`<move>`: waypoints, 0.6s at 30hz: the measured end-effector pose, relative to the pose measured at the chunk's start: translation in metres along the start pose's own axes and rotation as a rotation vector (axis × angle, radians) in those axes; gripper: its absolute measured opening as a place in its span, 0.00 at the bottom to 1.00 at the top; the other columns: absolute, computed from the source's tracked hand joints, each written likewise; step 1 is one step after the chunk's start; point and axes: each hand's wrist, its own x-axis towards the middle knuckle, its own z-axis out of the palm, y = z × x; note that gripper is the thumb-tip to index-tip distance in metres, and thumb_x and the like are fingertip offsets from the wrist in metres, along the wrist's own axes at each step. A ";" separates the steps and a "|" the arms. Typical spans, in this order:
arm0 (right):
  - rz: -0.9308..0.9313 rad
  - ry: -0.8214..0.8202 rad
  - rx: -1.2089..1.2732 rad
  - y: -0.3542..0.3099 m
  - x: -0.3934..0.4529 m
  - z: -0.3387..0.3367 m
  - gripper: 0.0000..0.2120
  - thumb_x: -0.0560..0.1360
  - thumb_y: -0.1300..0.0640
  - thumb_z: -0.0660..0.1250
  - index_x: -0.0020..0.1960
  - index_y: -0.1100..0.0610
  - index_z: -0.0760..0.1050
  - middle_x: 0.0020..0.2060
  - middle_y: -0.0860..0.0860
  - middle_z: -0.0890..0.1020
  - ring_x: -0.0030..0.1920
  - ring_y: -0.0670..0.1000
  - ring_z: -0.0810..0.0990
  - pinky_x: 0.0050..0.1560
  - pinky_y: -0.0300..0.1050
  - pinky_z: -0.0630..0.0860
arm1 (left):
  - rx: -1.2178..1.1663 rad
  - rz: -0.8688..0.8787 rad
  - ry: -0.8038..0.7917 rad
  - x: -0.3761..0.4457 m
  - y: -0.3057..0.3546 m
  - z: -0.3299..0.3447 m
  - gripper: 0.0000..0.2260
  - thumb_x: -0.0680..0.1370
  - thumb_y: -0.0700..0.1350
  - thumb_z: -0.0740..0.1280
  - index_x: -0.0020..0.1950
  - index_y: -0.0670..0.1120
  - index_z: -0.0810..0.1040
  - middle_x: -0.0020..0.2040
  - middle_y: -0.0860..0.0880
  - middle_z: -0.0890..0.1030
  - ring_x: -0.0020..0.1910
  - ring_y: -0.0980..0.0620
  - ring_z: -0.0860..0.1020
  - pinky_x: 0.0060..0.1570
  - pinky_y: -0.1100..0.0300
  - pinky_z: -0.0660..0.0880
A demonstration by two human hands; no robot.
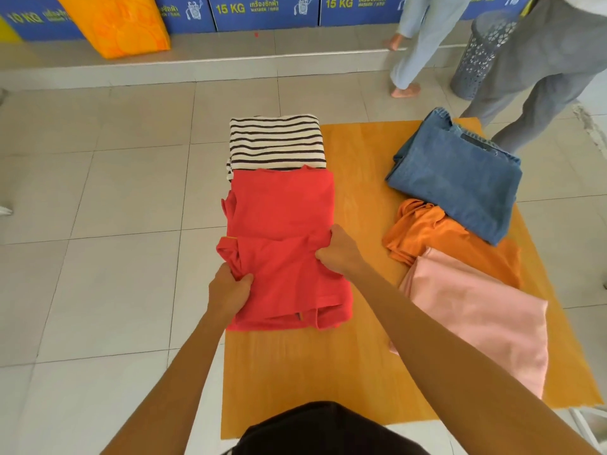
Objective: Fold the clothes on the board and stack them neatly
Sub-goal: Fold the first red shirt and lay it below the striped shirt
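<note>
A red shirt lies partly folded on the left side of the orange board. My left hand grips its bunched left edge. My right hand pinches the cloth near its middle right. Behind it sits a folded black-and-white striped shirt. On the board's right lie folded blue jeans, a crumpled orange garment partly under them, and a pink garment in front.
The board rests on a pale tiled floor. An orange bag and blue washer panels line the back step. Two people stand at the back right beside a grey perforated basket.
</note>
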 end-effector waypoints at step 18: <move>0.014 0.255 -0.222 0.033 -0.013 0.009 0.19 0.78 0.48 0.66 0.62 0.55 0.65 0.56 0.56 0.79 0.56 0.60 0.79 0.49 0.54 0.76 | 0.091 0.108 0.125 -0.013 0.000 0.020 0.10 0.78 0.45 0.68 0.55 0.42 0.72 0.43 0.50 0.75 0.43 0.46 0.75 0.45 0.55 0.70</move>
